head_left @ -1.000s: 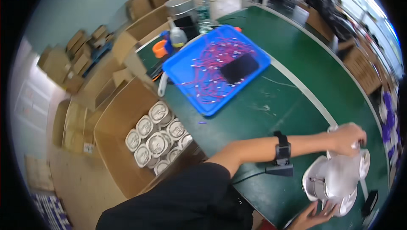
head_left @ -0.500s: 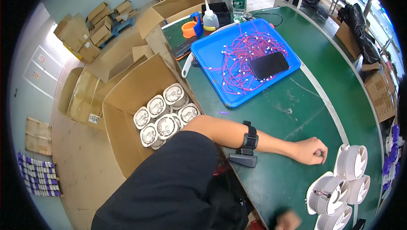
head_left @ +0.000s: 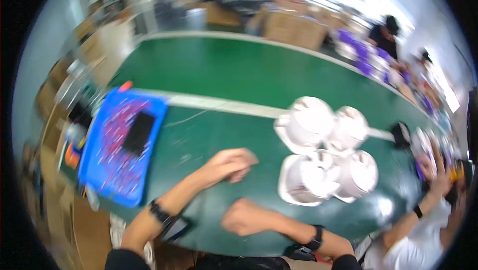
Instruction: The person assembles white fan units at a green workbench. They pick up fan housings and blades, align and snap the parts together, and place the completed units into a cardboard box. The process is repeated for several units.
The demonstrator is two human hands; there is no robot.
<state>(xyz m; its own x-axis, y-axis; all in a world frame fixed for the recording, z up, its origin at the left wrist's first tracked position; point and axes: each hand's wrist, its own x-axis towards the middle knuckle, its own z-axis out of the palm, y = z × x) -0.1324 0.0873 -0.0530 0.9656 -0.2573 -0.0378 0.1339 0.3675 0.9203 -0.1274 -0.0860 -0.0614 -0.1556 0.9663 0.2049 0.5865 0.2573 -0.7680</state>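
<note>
1. The person's bare right hand [head_left: 246, 217] makes a loose fist, any contents hidden.
2. Just beyond it, the bare left hand [head_left: 228, 165] is half curled; whether it holds anything cannot be told.
3. Right of both hands, four white round plastic fan housings [head_left: 312, 125] cluster on the green table [head_left: 209, 138].
4. Left of the left hand lies a blue rectangular plastic tray [head_left: 148, 173].

The 2 hands [head_left: 229, 165] have come away from the white fans [head_left: 311, 120].
</note>
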